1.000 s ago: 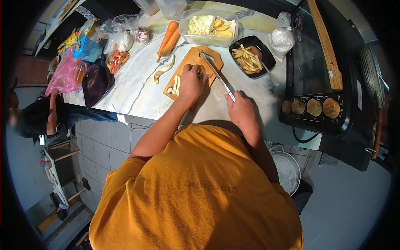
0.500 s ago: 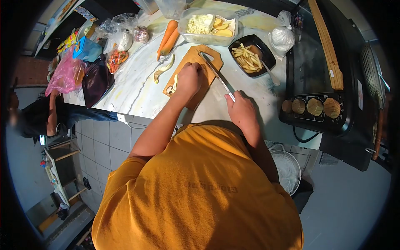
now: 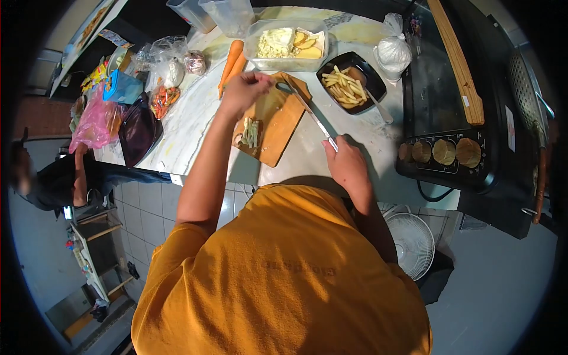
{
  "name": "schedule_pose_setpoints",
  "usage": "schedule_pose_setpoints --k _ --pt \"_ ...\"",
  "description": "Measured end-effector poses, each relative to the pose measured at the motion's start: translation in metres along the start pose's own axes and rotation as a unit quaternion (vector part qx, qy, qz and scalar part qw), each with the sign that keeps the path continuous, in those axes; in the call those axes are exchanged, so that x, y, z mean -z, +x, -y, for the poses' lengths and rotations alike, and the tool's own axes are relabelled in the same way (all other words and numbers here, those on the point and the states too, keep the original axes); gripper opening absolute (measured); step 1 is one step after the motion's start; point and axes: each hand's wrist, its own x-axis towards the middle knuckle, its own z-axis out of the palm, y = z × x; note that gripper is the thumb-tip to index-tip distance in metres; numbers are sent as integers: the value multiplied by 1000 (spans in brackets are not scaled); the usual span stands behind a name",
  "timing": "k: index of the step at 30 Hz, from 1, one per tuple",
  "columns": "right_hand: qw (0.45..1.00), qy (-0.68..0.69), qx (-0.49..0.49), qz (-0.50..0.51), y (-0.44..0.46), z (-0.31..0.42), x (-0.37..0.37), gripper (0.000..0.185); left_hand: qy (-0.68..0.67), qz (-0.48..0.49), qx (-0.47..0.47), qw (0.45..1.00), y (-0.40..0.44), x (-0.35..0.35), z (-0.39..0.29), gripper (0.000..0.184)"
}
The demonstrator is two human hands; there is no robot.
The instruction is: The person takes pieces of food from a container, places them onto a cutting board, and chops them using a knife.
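Note:
My right hand (image 3: 349,165) grips the handle of a long knife (image 3: 313,116), whose blade points up and left over the right edge of the wooden cutting board (image 3: 281,133). Above the board's upper left part is my left hand (image 3: 244,93), its fingers loosely apart and nothing visible in them. Pale green-white cut strips (image 3: 251,133) lie at the board's lower left, beside a small round brownish piece (image 3: 238,139). Two carrots (image 3: 231,62) rest on the counter just beyond my left hand, which partly hides them.
Behind the board stands a clear container (image 3: 285,64) of chopped food. A black bowl (image 3: 378,89) holds pale sticks and a spoon. An oven with wooden knobs (image 3: 444,152) is on the right. Bags, including a pink one (image 3: 92,127), and another person (image 3: 56,183) are at left.
My left hand has lifted up and left off the board, uncovering the strips. The board sits slightly lower in view. The pale curved piece left of the board no longer shows. My right hand still holds the knife.

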Motion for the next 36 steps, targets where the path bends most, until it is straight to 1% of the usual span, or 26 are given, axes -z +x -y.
schedule_pose_setpoints --k 2,5,6,7,8,9,10,12,13,15,17,19,22,23,25,28,30,34,36 --pt "1000 2 -5 5 0 0 2 39 -14 -29 -39 999 22 7 -22 13" --pt "1000 8 -3 4 2 -1 4 39 69 -76 -92 990 75 13 -38 16" --pt "1000 15 -2 -2 2 -2 4 39 69 -75 -93 990 84 16 -38 16" --pt "1000 22 -1 -8 3 -2 5 40 173 -94 -104 975 91 19 -39 18" --pt "1000 23 -2 -9 3 -2 6 40 274 -111 -113 949 95 20 -38 21" --pt "1000 24 -5 -5 3 -2 7 40 310 -139 -154 928 97 20 -35 26" --pt "1000 26 -9 0 3 -2 8 40 311 -136 -155 928 100 21 -32 26" --pt "999 30 -12 -2 3 -3 8 40 410 -156 -261 860 102 24 -29 26" --pt "999 31 -12 -4 3 -3 7 40 410 -153 -260 861 103 25 -27 26" --pt "999 31 -11 -3 3 -2 7 40 350 -108 -168 915 97 25 -34 28" --pt "1000 30 -6 -2 4 0 8 40 339 -119 -161 919 87 23 -38 29" --pt "998 29 -14 45 5 2 10 42 328 -132 -155 922 79 22 -42 30" --pt "998 20 -15 51 7 1 6 42 329 -137 -156 921 69 21 -46 34" --pt "998 18 -13 52 7 0 4 42 351 -138 -153 914 65 21 -48 34" --pt "1000 23 6 10 6 -2 -1 41 371 -141 -148 906 62 20 -49 35" --pt "1000 22 10 17 4 -1 0 40 390 -155 -147 896 69 23 -43 29" --pt "1000 17 13 11 3 -2 0 40 462 -169 -241 836 84 30 -30 21" --pt "1000 14 16 3 3 -2 1 40 412 -174 -265 854 79 31 -28 20" --pt "1000 16 18 -3 2 -2 3 40 446 -176 -223 849 74 31 -36 22"
